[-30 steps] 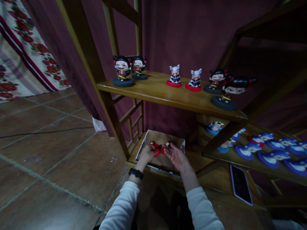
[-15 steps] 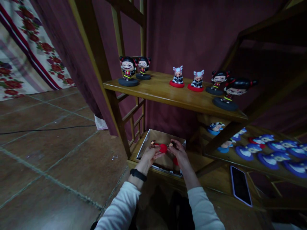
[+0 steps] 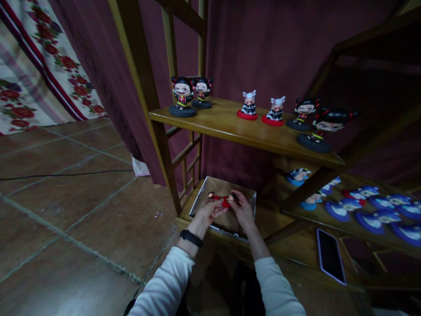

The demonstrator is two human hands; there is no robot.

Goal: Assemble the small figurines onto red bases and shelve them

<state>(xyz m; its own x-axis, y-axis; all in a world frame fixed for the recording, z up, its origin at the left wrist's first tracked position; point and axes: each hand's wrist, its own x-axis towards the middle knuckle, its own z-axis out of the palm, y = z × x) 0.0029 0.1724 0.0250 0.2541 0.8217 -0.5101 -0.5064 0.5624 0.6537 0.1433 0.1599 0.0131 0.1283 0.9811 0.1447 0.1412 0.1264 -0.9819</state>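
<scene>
Over an open cardboard box, my left hand (image 3: 209,213) is closed around a small dark-haired figurine (image 3: 211,195), whose head sticks up past my fingers. My right hand (image 3: 244,210) grips a second small dark-haired figurine (image 3: 232,197) by its upper part. Between the hands shows a red round base (image 3: 225,202); which figurine it belongs to is hard to tell. Both hands are close together, their fingertips almost meeting. The box (image 3: 199,199) has white edges and a brown inside, and sits on the lower shelf.
On the wooden shelf (image 3: 226,125) above stand black-haired figurines (image 3: 182,94) and white-haired figurines on red bases (image 3: 249,105). Several blue-based figurines (image 3: 344,207) lie to the right. A phone (image 3: 330,256) rests at the lower right. A shelf post (image 3: 161,153) rises left of the box.
My right hand has turned and brought its figurine against the left one. The red patch formerly below my right hand no longer shows there. The view has shifted slightly.
</scene>
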